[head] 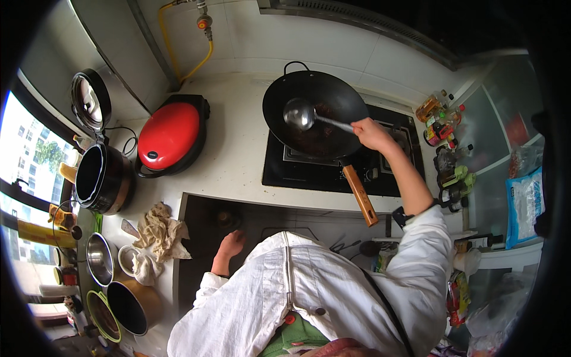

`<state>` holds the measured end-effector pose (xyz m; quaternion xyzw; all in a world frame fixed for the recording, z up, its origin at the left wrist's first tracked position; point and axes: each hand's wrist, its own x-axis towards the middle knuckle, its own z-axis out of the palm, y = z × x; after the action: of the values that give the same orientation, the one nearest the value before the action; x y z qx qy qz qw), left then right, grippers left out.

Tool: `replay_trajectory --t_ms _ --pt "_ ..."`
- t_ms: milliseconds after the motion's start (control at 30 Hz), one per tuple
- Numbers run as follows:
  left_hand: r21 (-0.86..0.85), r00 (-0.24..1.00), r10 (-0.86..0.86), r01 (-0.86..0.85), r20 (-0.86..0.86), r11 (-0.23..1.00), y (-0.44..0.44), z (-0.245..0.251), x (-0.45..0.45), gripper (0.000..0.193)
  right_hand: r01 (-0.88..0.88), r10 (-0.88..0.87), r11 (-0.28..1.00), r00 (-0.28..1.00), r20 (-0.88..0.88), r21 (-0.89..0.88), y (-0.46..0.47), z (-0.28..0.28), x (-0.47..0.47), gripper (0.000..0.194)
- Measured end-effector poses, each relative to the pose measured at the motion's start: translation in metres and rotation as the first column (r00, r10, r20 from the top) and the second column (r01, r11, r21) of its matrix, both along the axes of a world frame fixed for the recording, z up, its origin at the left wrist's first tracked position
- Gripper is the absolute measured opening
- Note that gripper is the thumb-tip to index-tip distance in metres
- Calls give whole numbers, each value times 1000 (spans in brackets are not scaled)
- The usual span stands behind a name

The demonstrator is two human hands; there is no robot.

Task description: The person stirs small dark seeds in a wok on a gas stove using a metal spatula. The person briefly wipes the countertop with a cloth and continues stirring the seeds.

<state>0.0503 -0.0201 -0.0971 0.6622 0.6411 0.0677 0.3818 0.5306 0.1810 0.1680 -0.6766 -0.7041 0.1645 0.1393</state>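
Observation:
My right hand (372, 134) grips the handle of a metal ladle (299, 114) over a black wok (328, 85). The ladle's shiny bowl is inside the wok, left of some dark reddish-brown bits (328, 129) at the bottom. The wok sits on a black gas cooktop (290, 176), and its wooden handle (360, 194) points toward me over the counter edge. My left hand (232, 243) hangs low near my waist, fingers curled, with nothing visible in it. It touches neither the counter nor the wok.
A red-lidded electric griddle (169, 136) stands on the white counter (232, 134). Farther left is a cooker with its lid raised (105, 178). Crumpled cloths (163, 230), a steel bowl (99, 259) and a pot (134, 308) crowd the left side. Several seasoning bottles (439, 131) line the right.

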Motion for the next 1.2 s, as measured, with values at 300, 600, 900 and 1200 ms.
replay_trajectory --t_ms 300,600,900,1200 --pt "23 999 28 -29 35 999 -3 8 2 36 173 -165 985 967 193 -26 -17 30 35 16" --pt "3 1000 3 -3 30 1000 4 13 4 36 87 -88 996 994 71 13 23 -5 -4 18" --pt "-19 1000 28 -28 -6 999 -6 5 -4 37 112 -84 987 972 220 -118 -24 40 20 16" --pt "46 999 0 -2 39 999 2 4 0 35 171 -197 968 971 136 181 22 -11 -2 12"
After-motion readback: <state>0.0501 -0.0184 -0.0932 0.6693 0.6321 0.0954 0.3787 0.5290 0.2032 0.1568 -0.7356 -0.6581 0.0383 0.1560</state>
